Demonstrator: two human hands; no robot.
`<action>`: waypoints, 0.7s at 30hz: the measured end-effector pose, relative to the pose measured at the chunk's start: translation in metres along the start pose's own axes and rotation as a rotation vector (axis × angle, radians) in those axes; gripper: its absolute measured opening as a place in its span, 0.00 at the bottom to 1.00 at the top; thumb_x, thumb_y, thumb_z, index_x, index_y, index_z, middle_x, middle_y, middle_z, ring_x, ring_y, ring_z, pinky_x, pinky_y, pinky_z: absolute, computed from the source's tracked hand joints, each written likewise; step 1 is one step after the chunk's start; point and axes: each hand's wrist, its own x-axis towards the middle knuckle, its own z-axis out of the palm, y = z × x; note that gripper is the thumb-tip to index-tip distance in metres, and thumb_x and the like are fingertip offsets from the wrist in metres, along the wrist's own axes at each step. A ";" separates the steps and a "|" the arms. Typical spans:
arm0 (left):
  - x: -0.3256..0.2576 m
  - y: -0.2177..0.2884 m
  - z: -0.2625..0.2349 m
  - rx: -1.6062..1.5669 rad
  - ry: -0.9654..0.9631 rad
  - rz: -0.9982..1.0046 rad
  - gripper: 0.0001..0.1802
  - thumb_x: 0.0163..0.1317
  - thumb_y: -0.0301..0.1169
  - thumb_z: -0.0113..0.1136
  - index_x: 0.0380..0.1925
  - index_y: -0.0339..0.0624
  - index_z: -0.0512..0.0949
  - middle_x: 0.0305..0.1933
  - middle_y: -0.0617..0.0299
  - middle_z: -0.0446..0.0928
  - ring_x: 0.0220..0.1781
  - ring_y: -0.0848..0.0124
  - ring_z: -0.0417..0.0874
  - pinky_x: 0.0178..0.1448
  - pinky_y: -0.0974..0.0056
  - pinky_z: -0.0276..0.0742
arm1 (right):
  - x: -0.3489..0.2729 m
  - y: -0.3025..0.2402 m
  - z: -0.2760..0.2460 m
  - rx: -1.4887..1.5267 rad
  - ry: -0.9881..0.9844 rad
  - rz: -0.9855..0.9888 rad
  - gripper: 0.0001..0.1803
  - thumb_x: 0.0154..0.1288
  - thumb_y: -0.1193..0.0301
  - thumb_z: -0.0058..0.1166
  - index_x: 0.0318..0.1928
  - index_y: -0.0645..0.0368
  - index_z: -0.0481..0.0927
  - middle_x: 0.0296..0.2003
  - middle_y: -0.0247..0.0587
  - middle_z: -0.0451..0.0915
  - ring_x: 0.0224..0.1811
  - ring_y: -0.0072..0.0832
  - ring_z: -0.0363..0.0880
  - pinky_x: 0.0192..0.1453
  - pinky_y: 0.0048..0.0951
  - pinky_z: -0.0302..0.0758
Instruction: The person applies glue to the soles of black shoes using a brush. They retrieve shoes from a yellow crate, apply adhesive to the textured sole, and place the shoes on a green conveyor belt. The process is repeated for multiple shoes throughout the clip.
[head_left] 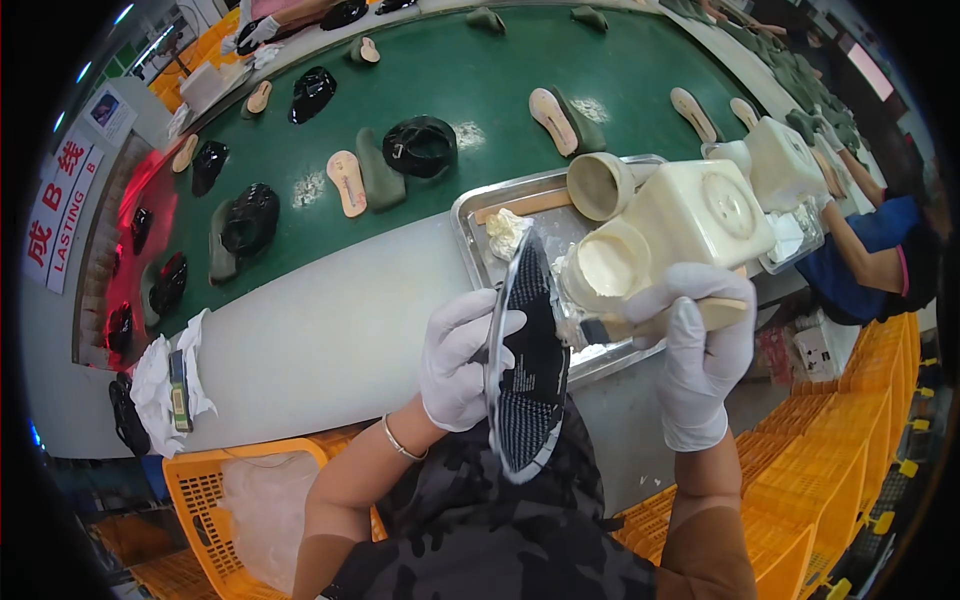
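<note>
My left hand point(455, 360), in a white glove, grips a black insole point(532, 370) with a pale rim and dotted patches. It stands nearly on edge in front of me, with my fingertips curled over its face. My right hand point(700, 350), also gloved, closes around a wooden-handled brush point(600, 331). The brush's bristles point left, close to the insole's right edge; I cannot tell if they touch. Just beyond the brush, a round container point(605, 268) holds white paste. A cream plastic jug point(705, 215) lies beside it.
A metal tray point(465, 215) holds the containers and a crumpled lump point(508, 232). Ahead, a green conveyor belt point(480, 90) carries black shoe uppers, green soles and beige insoles. Orange crates point(840, 450) stand to the right, an orange basket point(195, 500) at left. A co-worker's arm point(860, 255) is at right.
</note>
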 end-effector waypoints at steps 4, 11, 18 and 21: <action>0.001 0.038 0.006 -0.085 0.019 -0.184 0.12 0.41 0.25 0.61 0.29 0.44 0.72 0.39 0.59 0.74 0.46 0.59 0.72 0.50 0.59 0.71 | 0.004 0.006 0.012 0.065 0.124 -0.185 0.11 0.67 0.75 0.43 0.48 0.63 0.63 0.32 0.43 0.77 0.30 0.20 0.75 0.34 0.18 0.73; 0.016 0.005 -0.008 0.377 0.086 0.668 0.10 0.40 0.25 0.59 0.27 0.42 0.73 0.31 0.61 0.70 0.34 0.64 0.73 0.47 0.58 0.71 | -0.005 -0.014 0.011 -0.039 -0.047 0.227 0.12 0.67 0.69 0.42 0.47 0.64 0.64 0.31 0.44 0.75 0.27 0.23 0.74 0.29 0.17 0.72; 0.009 0.019 -0.012 0.388 0.158 0.447 0.16 0.39 0.21 0.62 0.33 0.40 0.74 0.42 0.56 0.67 0.37 0.63 0.74 0.42 0.61 0.73 | -0.007 -0.018 0.011 0.200 0.087 0.233 0.17 0.64 0.63 0.49 0.47 0.60 0.63 0.28 0.42 0.76 0.23 0.19 0.72 0.24 0.14 0.69; 0.010 0.019 -0.015 0.407 0.186 0.432 0.17 0.40 0.20 0.63 0.35 0.39 0.75 0.46 0.55 0.65 0.38 0.64 0.75 0.40 0.62 0.74 | -0.008 -0.018 0.010 0.249 0.005 0.355 0.19 0.63 0.57 0.52 0.42 0.58 0.63 0.27 0.45 0.74 0.18 0.23 0.70 0.19 0.17 0.67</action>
